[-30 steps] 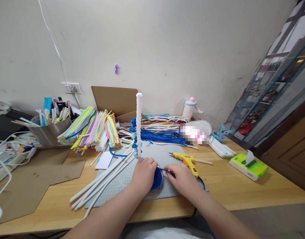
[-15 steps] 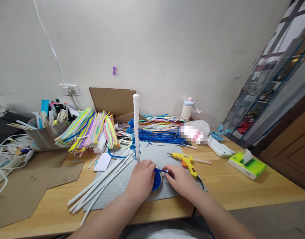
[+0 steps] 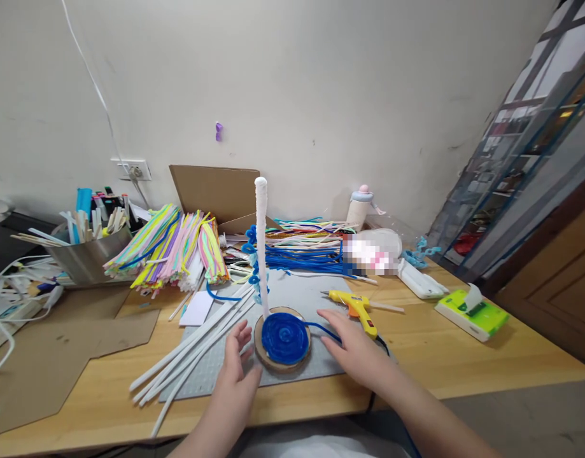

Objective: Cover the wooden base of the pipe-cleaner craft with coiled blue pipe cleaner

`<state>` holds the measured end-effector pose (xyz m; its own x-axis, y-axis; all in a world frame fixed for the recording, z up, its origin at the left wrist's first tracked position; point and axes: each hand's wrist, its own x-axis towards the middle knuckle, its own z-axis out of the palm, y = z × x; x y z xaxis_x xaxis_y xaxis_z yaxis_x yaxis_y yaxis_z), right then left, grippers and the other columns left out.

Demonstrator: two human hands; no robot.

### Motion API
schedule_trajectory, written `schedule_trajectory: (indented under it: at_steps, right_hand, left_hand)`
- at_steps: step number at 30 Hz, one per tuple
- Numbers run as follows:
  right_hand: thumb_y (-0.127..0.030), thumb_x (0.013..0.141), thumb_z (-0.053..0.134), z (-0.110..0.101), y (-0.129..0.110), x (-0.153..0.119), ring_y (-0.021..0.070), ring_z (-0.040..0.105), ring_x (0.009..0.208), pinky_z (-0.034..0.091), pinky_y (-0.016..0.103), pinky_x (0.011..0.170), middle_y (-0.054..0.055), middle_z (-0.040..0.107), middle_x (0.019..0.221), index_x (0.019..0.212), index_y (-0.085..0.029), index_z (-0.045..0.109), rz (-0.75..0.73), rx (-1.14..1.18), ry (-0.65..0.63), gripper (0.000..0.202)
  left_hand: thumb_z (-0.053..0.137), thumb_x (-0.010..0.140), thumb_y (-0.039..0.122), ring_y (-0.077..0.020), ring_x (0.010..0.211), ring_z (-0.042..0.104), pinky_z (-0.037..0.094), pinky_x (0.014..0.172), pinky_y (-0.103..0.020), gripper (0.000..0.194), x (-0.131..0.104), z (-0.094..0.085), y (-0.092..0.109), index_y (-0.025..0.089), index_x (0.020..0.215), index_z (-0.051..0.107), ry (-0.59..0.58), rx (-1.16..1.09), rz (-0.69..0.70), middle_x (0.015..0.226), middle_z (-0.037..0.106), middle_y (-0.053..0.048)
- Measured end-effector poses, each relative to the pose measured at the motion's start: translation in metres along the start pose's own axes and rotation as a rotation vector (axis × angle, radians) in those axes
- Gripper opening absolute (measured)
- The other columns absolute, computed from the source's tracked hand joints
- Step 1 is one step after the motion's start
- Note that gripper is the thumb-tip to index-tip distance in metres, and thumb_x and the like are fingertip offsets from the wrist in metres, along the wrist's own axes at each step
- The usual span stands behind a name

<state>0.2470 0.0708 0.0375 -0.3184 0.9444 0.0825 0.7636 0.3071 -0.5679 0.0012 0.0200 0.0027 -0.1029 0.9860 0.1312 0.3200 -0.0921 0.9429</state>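
Observation:
A flat blue spiral (image 3: 285,338) of fuzzy stem covers most of a round wooden slice (image 3: 263,361). From the slice's back left edge rises an upright white post (image 3: 261,248). The spiral's loose tail (image 3: 318,327) runs right toward my right hand (image 3: 352,346), whose fingers are apart beside it; no grip on it shows. Left of the slice, my left hand (image 3: 238,362) is empty, with its fingers spread and slightly curled. Blue curled trim (image 3: 252,254) stands behind the post.
A yellow glue gun (image 3: 359,308) lies right of the grey mat (image 3: 201,375). White stems (image 3: 191,350) lie at the left. Behind are coloured stem bundles (image 3: 177,254), blue stems (image 3: 306,259), a metal pot (image 3: 94,257) and a tissue pack (image 3: 473,312).
My left hand has let go of the slice and moved left, uncovering the blue spiral. My right hand has opened from its pinch on the blue tail and shifted slightly right.

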Motion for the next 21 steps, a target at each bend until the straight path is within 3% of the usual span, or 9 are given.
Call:
schedule_trajectory:
  at_steps: [3,8,11,13,15,18,19,20,21]
  right_hand:
    - [-0.028,0.084,0.048,0.005,-0.005,0.000,0.0238,0.037,0.130,0.029,0.043,0.110,0.011,0.043,0.141,0.135,-0.015,0.044,-0.041,-0.028,-0.018,0.053]
    - [-0.030,0.084,0.048,0.006,-0.010,-0.005,0.0255,0.038,0.129,0.028,0.045,0.110,0.009,0.045,0.140,0.136,-0.016,0.044,-0.090,-0.083,-0.019,0.054]
    - [-0.030,0.085,0.047,0.003,-0.010,-0.007,0.0249,0.038,0.129,0.028,0.046,0.110,0.010,0.046,0.139,0.135,-0.016,0.045,-0.088,-0.086,-0.011,0.052]
    - [-0.030,0.085,0.047,0.001,-0.009,-0.008,0.0248,0.039,0.128,0.027,0.046,0.110,0.011,0.047,0.138,0.134,-0.016,0.046,-0.078,-0.082,-0.009,0.051]
    - [-0.030,0.084,0.047,0.001,-0.008,-0.007,0.0250,0.039,0.128,0.027,0.047,0.110,0.011,0.047,0.137,0.133,-0.016,0.047,-0.069,-0.078,-0.009,0.051]
    - [-0.029,0.084,0.048,0.001,-0.008,-0.004,0.0256,0.040,0.128,0.025,0.049,0.110,0.011,0.048,0.136,0.132,-0.016,0.048,-0.071,-0.072,-0.004,0.050]
    - [-0.029,0.083,0.049,0.001,-0.007,-0.003,0.0258,0.040,0.127,0.025,0.049,0.110,0.011,0.049,0.136,0.131,-0.016,0.049,-0.074,-0.067,0.001,0.050]
    - [-0.029,0.083,0.049,0.001,-0.007,-0.002,0.0259,0.041,0.127,0.026,0.049,0.110,0.011,0.049,0.135,0.131,-0.016,0.049,-0.074,-0.059,0.009,0.050]
    - [-0.030,0.083,0.050,0.002,-0.006,-0.001,0.0260,0.041,0.127,0.027,0.048,0.109,0.012,0.050,0.135,0.130,-0.016,0.049,-0.069,-0.048,0.019,0.050]
  left_hand:
    - [0.043,0.071,0.008,-0.0233,0.133,0.033,0.032,0.107,-0.046,0.068,-0.002,0.000,0.006,0.022,0.135,0.023,-0.038,0.130,0.068,0.141,0.036,-0.013]
    - [0.044,0.082,0.012,-0.0225,0.118,0.048,0.036,0.101,-0.046,0.054,-0.015,-0.001,0.017,0.023,0.134,0.031,0.065,0.230,0.221,0.124,0.053,-0.011]
    - [0.056,0.079,0.012,-0.0189,0.094,0.056,0.045,0.085,-0.036,0.032,-0.025,-0.009,0.023,0.026,0.106,0.046,0.349,0.017,0.471,0.097,0.057,-0.004]
    - [0.060,0.075,0.007,-0.0146,0.073,0.052,0.045,0.072,-0.029,0.023,-0.029,-0.018,0.030,0.024,0.077,0.044,0.388,-0.087,0.609,0.074,0.050,0.002]
    - [0.059,0.074,0.006,-0.0114,0.060,0.044,0.039,0.060,-0.024,0.033,-0.029,-0.029,0.039,0.020,0.059,0.033,0.138,-0.035,0.551,0.060,0.040,0.004]
    - [0.059,0.072,0.012,-0.0077,0.048,0.034,0.028,0.047,-0.021,0.035,-0.018,-0.042,0.051,0.019,0.052,0.031,-0.535,-0.048,0.180,0.051,0.032,0.006]
    - [0.060,0.071,0.016,-0.0071,0.046,0.034,0.027,0.045,-0.020,0.029,-0.012,-0.044,0.054,0.019,0.055,0.036,-0.678,-0.127,0.036,0.051,0.034,0.006]
    - [0.059,0.070,0.019,-0.0072,0.045,0.037,0.028,0.044,-0.019,0.019,-0.006,-0.045,0.056,0.019,0.062,0.042,-0.704,-0.214,-0.080,0.055,0.039,0.006]
    - [0.060,0.069,0.021,-0.0079,0.047,0.041,0.031,0.044,-0.019,0.013,0.000,-0.045,0.056,0.020,0.073,0.047,-0.627,-0.284,-0.164,0.060,0.044,0.005]
